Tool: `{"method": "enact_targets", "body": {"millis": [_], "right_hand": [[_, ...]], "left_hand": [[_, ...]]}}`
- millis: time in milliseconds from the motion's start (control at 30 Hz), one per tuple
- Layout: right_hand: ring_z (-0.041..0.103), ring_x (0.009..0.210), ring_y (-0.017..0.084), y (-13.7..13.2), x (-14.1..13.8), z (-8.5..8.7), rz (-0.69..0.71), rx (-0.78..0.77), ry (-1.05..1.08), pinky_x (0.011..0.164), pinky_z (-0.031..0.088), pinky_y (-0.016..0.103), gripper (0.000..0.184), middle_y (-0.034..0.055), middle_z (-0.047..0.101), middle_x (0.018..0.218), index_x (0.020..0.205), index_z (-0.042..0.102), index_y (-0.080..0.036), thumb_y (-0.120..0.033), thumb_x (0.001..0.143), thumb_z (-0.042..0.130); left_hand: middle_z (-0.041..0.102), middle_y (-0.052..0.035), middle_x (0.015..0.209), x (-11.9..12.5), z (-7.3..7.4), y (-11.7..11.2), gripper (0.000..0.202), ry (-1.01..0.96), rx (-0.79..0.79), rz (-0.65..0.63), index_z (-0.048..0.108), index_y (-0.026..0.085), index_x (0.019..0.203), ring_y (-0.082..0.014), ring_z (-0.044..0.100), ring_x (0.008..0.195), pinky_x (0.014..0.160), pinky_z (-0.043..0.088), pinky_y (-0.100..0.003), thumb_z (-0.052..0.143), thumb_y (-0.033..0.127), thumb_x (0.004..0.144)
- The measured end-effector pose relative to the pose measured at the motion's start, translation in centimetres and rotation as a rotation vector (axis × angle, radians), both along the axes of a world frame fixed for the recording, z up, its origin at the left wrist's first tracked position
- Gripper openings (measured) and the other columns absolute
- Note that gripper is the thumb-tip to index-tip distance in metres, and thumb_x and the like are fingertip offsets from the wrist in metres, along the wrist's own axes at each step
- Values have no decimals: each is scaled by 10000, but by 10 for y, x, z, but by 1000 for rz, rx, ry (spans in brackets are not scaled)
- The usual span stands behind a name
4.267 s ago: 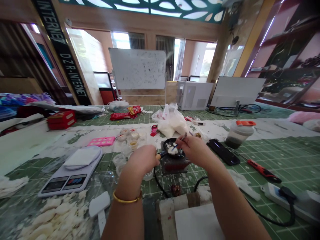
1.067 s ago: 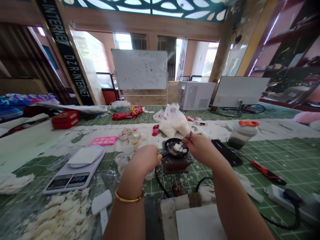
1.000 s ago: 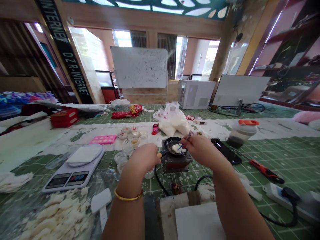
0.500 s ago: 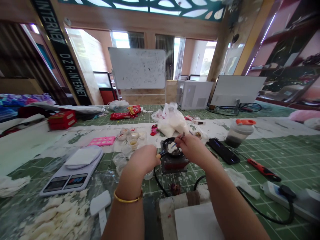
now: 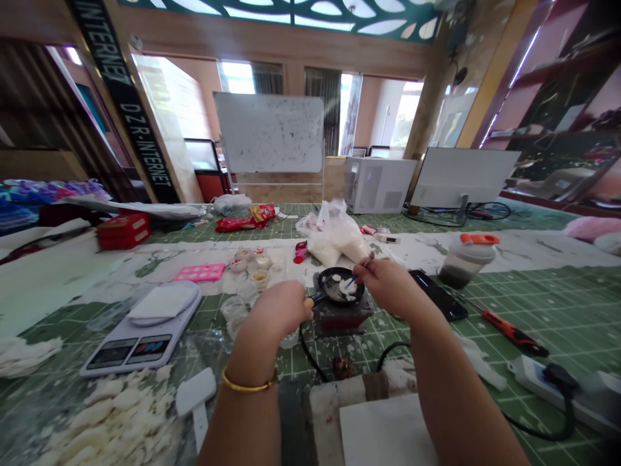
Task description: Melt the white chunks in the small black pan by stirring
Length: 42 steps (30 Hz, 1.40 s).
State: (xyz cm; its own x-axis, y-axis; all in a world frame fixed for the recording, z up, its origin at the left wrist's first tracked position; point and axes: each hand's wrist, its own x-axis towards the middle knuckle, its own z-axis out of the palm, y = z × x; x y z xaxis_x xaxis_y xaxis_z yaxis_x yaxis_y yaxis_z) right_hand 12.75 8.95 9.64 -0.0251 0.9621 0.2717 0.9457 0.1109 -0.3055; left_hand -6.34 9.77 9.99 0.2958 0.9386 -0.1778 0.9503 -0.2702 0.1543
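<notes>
Nearest, a heap of pale, doughy pieces (image 5: 107, 421) lies at the left on clear plastic, with a white scraper (image 5: 195, 391) beside it. A sheet of white paper (image 5: 383, 430) lies between the person's forearms, the left one wearing a gold bangle (image 5: 250, 387); a power strip (image 5: 533, 382) sits at the right edge. A little farther off, a kitchen scale (image 5: 177, 317) bears a folded white sheet (image 5: 160, 301).

In the middle, the left hand (image 5: 284, 307) is closed around the handle of a small black frying pan (image 5: 332, 291), which is on a compact hot plate (image 5: 342, 321). The right hand (image 5: 388, 285) pinches a thin blue-tipped tool (image 5: 352, 280), its tip at the white lumps (image 5: 347, 287) in the pan. One lump is apart from the rest, towards the pan's far left.

Clear cups (image 5: 235, 310) stand beyond the left wrist; a screwdriver (image 5: 514, 331) and a black phone (image 5: 439, 294) lie to the right.

Beyond come a pink mould (image 5: 200, 272), an orange-lidded container (image 5: 468, 259) with dark contents, and a plastic bag (image 5: 334, 236) of white material. Farthest are a white computer case (image 5: 378, 184), a monitor (image 5: 463, 178) and a whiteboard (image 5: 270, 133).
</notes>
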Motion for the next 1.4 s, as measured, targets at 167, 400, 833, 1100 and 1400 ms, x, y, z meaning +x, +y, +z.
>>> {"method": "enact_targets", "body": {"millis": [167,400,833,1100,1400], "right_hand": [[591,774,165,-1,-3,-1,95,17,52,665,356,239,325,49,677,804,764,644,-196,-327,876,370],[590,768,183,-1,0,0,54,10,5,678,359,255,320,62,674,783,735,645,-185,-323,866,387],[589,791,174,0,-2,-2,92,35,14,677,355,247,303,54,676,805,768,643,-196,-316,870,383],[584,751,171,-4,-1,2,82,31,-39,684,363,253,329,65,665,767,705,630,-179,-313,873,380],[581,763,172,-5,-1,3,82,21,0,688,362,255,311,66,664,768,728,631,-179,-309,866,384]], "left_hand": [[626,-77,675,0,-1,1,277,-2,18,-1,631,161,756,-170,528,569,448,250,-258,462,370,690],[633,-77,675,0,1,1,271,-2,8,-6,636,161,742,-167,528,556,443,255,-260,450,354,696],[632,-76,676,1,-1,2,266,-5,12,-15,646,164,757,-181,538,571,459,271,-269,467,347,686],[633,-70,669,1,2,-1,240,-4,0,-18,643,165,743,-173,542,576,464,266,-263,476,329,693],[641,-79,680,2,2,0,225,1,-9,-18,648,164,728,-179,549,572,463,273,-267,490,317,683]]}}
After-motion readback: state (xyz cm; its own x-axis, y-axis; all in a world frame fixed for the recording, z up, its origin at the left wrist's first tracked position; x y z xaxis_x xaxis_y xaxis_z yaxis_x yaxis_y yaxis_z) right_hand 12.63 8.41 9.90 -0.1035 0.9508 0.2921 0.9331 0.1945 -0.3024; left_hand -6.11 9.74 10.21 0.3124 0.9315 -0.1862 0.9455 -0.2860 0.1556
